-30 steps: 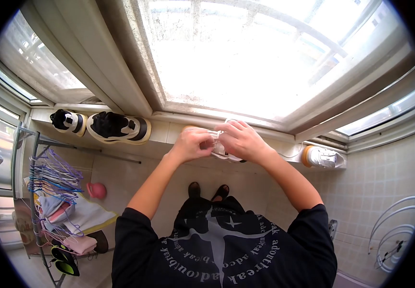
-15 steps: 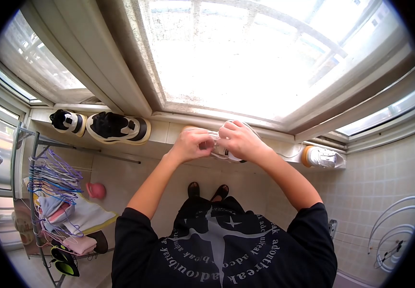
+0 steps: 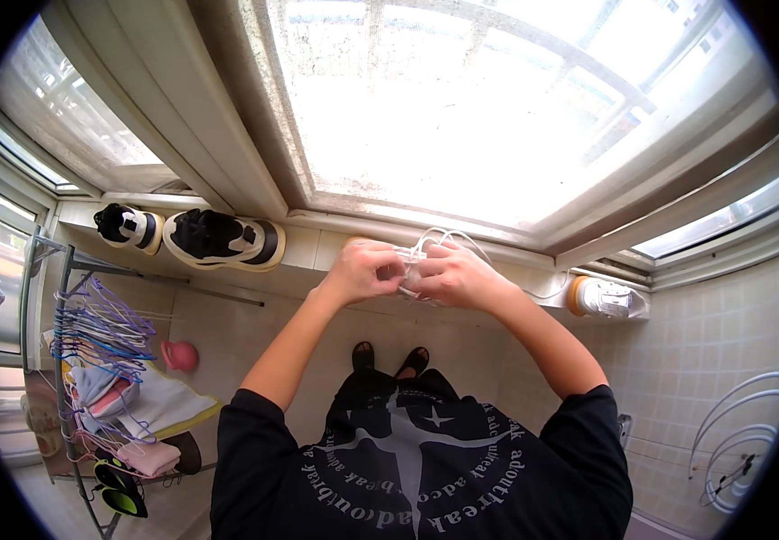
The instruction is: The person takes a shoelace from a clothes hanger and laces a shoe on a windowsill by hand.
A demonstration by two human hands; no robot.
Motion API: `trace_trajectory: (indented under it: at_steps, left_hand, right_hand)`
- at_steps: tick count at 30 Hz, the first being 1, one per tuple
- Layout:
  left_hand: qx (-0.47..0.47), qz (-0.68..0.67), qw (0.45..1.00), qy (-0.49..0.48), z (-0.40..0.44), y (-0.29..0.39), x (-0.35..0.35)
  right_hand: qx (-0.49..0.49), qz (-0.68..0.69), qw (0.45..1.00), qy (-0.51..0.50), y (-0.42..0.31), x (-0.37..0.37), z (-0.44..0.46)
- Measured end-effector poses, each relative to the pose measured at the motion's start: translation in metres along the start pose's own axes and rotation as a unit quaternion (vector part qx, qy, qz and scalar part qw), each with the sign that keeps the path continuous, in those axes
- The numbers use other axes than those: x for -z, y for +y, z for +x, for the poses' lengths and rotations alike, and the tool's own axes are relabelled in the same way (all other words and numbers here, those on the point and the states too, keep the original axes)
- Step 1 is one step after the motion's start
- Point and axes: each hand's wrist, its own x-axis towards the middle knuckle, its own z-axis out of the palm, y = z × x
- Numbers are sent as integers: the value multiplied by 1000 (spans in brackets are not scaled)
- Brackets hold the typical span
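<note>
A white shoe [image 3: 410, 281] rests on the window ledge in front of me, mostly hidden behind my hands. White shoelace [image 3: 448, 238] loops up over it, and a long end trails rightward along the ledge. At the shoe's left side, my left hand [image 3: 367, 272] is closed, its thumb and fingers pinching the lace close to the shoe's upper. My right hand [image 3: 466, 275] meets it from the other side, fingers bent and closed on the lace. The fingertips of both hands partly cover each other's work.
On the ledge [image 3: 304, 252] stand two black-and-white sneakers [image 3: 223, 239] at left and another white shoe [image 3: 604, 297] at right. A window [image 3: 461, 117] rises behind. A drying rack with hangers [image 3: 101, 328] is at left; hoops [image 3: 741, 441] hang on the right wall.
My right hand has moved down and slightly right, with its fingers lower against the shoe. The lace loops above it show more now. My left hand has barely moved.
</note>
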Motion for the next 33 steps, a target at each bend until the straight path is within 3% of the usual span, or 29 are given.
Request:
trace_trajectory:
  at_steps: [4,13,19,25,31,33]
  left_hand:
    - [3,-7,1000,-2,0,-1,-1]
    - [0,-5,1000,-8,0,0,1]
    - [-15,4,1000,0,-1,1,2]
    - [-31,4,1000,-1,0,-2,2]
    - [-42,16,999,3,-1,-4,1]
    - [-45,20,999,10,-2,-5,1]
  right_hand:
    - [-17,67,997,-28,6,4,-7]
    - [-130,38,991,10,-3,12,9]
    - [-43,-121,992,5,8,1,10]
    - [-37,-181,981,-60,2,1,21]
    - [-32,-191,972,-136,4,-6,33]
    - [-36,-162,980,-112,12,-6,32]
